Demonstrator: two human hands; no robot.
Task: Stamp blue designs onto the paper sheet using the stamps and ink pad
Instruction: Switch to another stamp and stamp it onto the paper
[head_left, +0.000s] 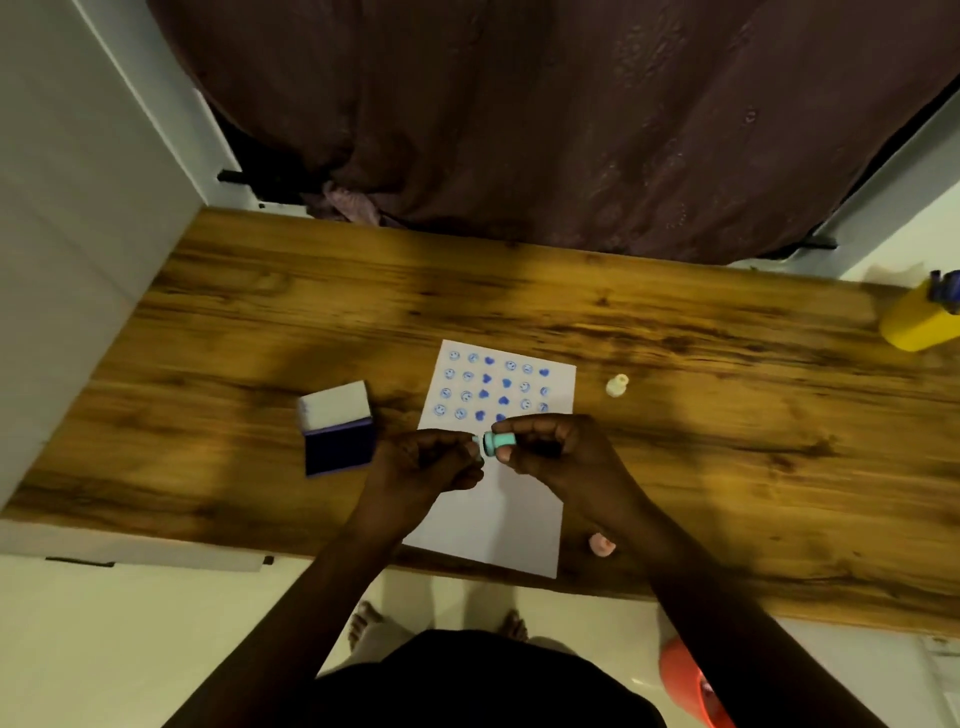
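Over the white paper sheet (485, 514) on the glossy wood-grain table (701, 415), a small teal plastic cylinder stamp (498, 442), pinched by right hand (550, 453); left hand (426, 460) fingertips pinching its end. Smooth sheet printed with blue smileys and hearts; open dark-blue square ink pad (337, 434) lying left. No legible writing.

The hands (431, 460) (550, 449) cover the middle of the paper sheet (488, 525) and part of its lowest row of prints. Fingers hide most of the teal stamp (500, 441), its face unseen. The yellow container (917, 322) is cut by the right edge, the orange object (685, 680) by the bottom.
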